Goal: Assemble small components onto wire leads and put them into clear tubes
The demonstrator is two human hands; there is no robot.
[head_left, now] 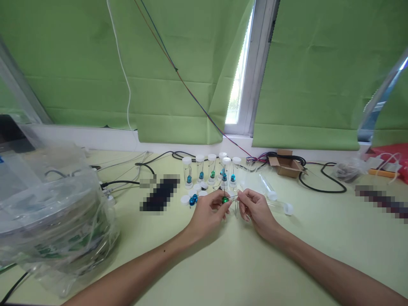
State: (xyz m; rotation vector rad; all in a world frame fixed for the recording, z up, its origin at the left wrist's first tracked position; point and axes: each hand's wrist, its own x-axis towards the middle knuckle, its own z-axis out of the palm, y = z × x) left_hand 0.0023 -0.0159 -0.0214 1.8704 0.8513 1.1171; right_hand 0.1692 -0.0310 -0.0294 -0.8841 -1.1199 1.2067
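Note:
Between the fingertips of my left hand [208,210] is a small shiny green bauble-like piece [225,199]. A thin dark wire or stick [232,196] runs from it toward my right hand [256,210], whose thumb and fingers pinch its end. Thin pale strands hang between the hands; I cannot make out what they are. Just behind stand several clear tubes [199,166] with white caps, each with a blue or green piece inside. Loose blue shiny pieces [193,199] and white caps [185,199] lie left of my left hand.
Two clear tubes [267,187] lie on their sides at the right. Behind them sits an open cardboard box [286,165] among black cables [328,190]. A blurred dark object [162,193] lies at the left, beside a large plastic-wrapped bundle [57,221]. Green blinds [178,85] hang behind.

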